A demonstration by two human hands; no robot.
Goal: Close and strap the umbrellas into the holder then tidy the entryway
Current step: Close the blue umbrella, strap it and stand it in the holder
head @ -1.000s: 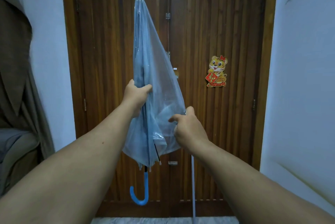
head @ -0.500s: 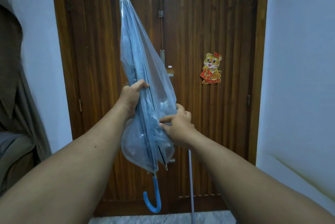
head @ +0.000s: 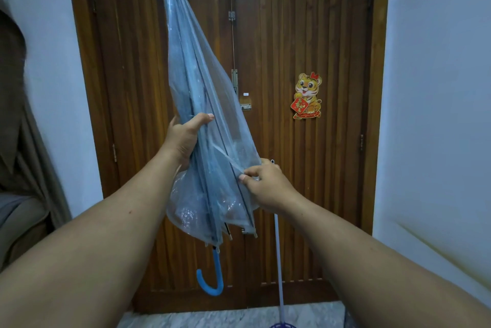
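A closed clear-plastic umbrella point(head: 196, 83) with a blue tip and a blue hooked handle point(head: 212, 277) hangs upright in front of me, tip up and leaning left. My left hand point(head: 184, 136) grips the gathered canopy around its middle. My right hand point(head: 265, 184) pinches the thin clear strap point(head: 225, 157) that runs across the lower canopy. The loose lower folds bulge out below both hands. No umbrella holder is in view.
A brown slatted double door point(head: 332, 35) with a tiger sticker point(head: 307, 95) fills the background between white walls. A thin white pole point(head: 277, 261) with a blue base stands by the door at lower right. A brown curtain point(head: 16, 115) hangs at left.
The umbrella has tilted further left at the top. My right hand slid from the canopy's right edge to the strap and now pinches it; the left hand keeps its grip.
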